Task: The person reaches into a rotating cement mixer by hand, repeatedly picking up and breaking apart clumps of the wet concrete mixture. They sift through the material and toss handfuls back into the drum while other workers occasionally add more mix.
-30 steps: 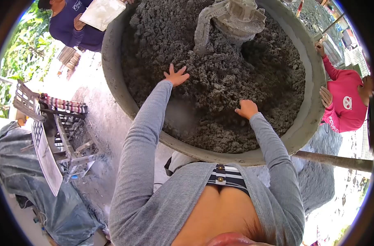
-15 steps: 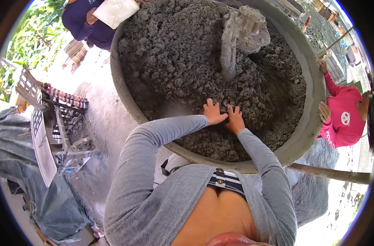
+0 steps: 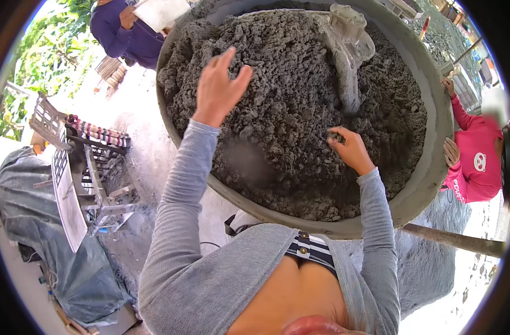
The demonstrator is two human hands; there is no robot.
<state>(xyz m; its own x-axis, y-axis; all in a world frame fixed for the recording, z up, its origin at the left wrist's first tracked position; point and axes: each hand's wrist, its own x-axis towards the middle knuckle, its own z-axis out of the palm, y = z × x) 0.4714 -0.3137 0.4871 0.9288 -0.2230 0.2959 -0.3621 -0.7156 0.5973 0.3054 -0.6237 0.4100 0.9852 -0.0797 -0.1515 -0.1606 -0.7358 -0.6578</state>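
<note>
A wide round mixing pan [image 3: 232,190] holds a heap of grey, crumbly mortar mix [image 3: 277,95]. My left hand [image 3: 220,89] hangs above the left part of the heap, its fingers spread and nothing in them. Over the right part is my right hand [image 3: 353,149], fingers bent, with a gap between thumb and forefinger; it appears to hold nothing. A mix-coated paddle [image 3: 347,61] sticks out of the heap at the far right, beyond my right hand. Whether either hand touches the mix is hard to tell.
A person in a purple top [image 3: 124,33] holds a white sack-like thing [image 3: 157,12] at the pan's far left. Another person in a pink sweater [image 3: 473,162] grips the right rim. Left stand a wooden chair [image 3: 93,184] and a grey tarp [image 3: 59,240]. A pole [image 3: 456,239] juts out right.
My hands were close together over the near mix. The left has swung up and leftward, the right has moved right and slightly up. The paddle has shifted right, and the white sack-like thing is higher.
</note>
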